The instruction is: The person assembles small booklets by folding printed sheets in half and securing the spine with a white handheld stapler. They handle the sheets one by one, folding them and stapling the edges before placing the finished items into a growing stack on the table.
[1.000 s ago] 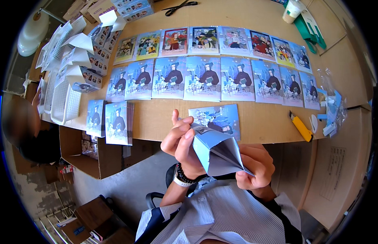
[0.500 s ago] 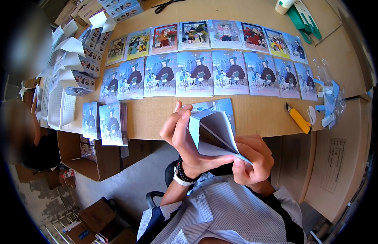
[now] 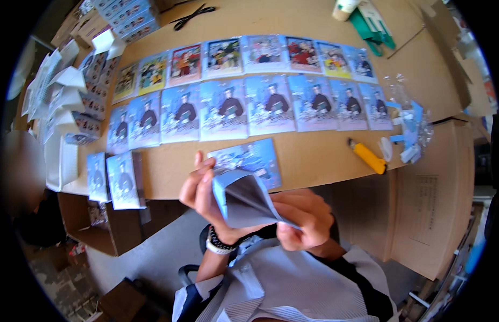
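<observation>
A blue paper pouch [image 3: 247, 201], pale grey inside, is held up in front of my chest with its mouth open. My left hand [image 3: 206, 196] grips its left side, fingers behind and thumb along the lower edge. At the right corner, my right hand [image 3: 306, 220] pinches the paper between thumb and fingers. Just beyond the pouch, a flat blue illustrated packet [image 3: 263, 155] lies on the table, partly covered by my left fingers and the pouch. Whether anything sits inside the pouch I cannot tell.
Two rows of illustrated packets [image 3: 228, 110] span the table [image 3: 314, 153]. Small stacks [image 3: 123, 180] stand at the left near edge, by a white basket [image 3: 64, 161] and opened boxes [image 3: 83, 102]. A yellow cutter [image 3: 367, 155] and plastic scraps [image 3: 413, 129] lie right; scissors [image 3: 193, 16] lie far back.
The view has shifted, so the table things appear further left. Both hands still hold the pouch, now a little closer to my body, and more of the flat packet beyond it shows.
</observation>
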`<state>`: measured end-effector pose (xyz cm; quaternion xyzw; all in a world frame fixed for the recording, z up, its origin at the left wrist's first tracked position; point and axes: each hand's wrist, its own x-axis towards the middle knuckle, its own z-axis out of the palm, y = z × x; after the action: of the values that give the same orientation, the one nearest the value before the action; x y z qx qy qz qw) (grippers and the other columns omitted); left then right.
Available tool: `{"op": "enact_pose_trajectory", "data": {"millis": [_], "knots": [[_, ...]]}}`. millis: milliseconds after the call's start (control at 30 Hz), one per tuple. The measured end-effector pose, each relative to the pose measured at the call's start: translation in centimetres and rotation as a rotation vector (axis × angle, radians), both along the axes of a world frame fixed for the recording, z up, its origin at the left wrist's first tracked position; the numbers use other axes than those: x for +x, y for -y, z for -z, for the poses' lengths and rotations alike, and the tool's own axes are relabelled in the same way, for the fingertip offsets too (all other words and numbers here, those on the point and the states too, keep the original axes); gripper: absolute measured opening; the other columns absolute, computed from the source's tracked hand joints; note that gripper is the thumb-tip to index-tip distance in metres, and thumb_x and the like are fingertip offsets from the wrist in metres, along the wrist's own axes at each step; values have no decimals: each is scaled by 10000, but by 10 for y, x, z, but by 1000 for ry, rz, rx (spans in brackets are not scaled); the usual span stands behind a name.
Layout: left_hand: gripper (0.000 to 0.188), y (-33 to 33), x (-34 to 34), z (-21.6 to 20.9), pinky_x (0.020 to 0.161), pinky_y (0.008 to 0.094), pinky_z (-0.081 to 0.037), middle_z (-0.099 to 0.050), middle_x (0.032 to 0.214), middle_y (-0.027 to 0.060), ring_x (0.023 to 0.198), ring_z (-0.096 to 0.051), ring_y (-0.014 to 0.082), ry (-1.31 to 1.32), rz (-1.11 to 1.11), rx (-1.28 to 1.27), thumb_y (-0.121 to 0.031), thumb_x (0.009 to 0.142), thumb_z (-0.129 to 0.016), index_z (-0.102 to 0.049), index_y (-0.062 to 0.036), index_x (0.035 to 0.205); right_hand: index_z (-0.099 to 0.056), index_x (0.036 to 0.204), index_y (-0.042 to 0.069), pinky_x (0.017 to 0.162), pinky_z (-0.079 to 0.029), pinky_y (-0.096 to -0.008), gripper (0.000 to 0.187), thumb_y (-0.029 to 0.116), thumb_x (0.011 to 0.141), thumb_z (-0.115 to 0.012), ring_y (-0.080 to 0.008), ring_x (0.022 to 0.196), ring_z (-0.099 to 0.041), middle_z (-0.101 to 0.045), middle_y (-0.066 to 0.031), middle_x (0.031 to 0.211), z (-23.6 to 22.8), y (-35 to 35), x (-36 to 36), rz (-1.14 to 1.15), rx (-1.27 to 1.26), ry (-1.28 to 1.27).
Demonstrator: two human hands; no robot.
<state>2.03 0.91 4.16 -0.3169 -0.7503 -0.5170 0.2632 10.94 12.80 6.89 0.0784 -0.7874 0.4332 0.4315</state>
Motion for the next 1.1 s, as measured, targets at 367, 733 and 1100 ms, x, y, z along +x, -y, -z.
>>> {"op": "enact_pose_trajectory", "data": {"millis": [367, 733, 1100], "knots": [[1166, -4, -1, 18, 1154, 586, -337, -343, 1393, 178, 1337, -435, 370, -10, 89, 73, -564, 641, -878, -242, -50, 1472, -657, 1153, -9, 738, -607, -354, 391, -6, 763, -685, -301, 887, -732, -724, -169, 1104, 9, -4, 5, 27, 6, 0], [1112, -10, 0, 27, 1153, 571, -347, -344, 1350, 170, 1316, -444, 363, -32, 87, 95, -560, 659, -855, -277, -21, 1440, -663, 1142, -9, 763, -611, -367, 392, -3, 751, -695, -304, 901, -736, -730, -173, 1080, 7, -6, 11, 39, 2, 4], [1118, -9, -1, 24, 1132, 563, -394, -364, 1329, 183, 1299, -459, 360, -80, 66, 67, -600, 648, -842, -313, 1, 1428, -666, 1122, -23, 758, -614, -365, 362, 10, 762, -684, -306, 892, -737, -729, -180, 1077, 9, -7, 11, 51, 9, -22]]}}
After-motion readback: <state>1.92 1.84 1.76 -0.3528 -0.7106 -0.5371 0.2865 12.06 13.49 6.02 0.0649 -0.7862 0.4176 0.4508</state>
